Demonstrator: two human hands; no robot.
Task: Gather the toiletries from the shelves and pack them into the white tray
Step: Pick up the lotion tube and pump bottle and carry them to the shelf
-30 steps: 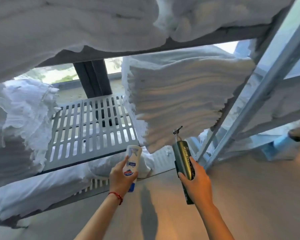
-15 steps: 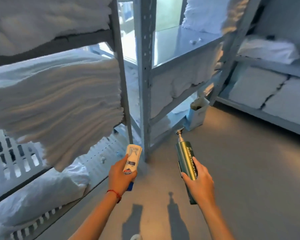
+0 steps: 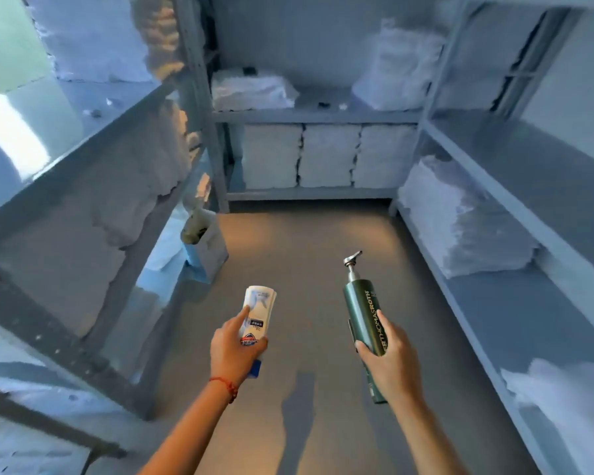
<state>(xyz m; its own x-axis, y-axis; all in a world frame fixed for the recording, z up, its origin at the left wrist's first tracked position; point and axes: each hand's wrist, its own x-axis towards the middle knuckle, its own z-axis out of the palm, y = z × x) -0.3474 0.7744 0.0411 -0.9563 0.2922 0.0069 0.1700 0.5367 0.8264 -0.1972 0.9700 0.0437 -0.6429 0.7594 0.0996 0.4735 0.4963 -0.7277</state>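
Gripping two bottles, one per hands: white tube [image 3: 257,317], green pump bottle [image 3: 363,317]

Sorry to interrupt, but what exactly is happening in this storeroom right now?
A person stands between shelves stacked with folded white towels, carrying toiletries. The left hand holds a small white bottle; the right hand holds a tall green pump bottle. Both are held over the floor, neither packed yet, and no white tray is in view.

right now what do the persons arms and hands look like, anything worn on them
Both forearms are bare, with no sleeves, gloves, rings or watch in view. The left hand has a thin red string bracelet knotted at the wrist. The right hand and its wrist carry nothing.
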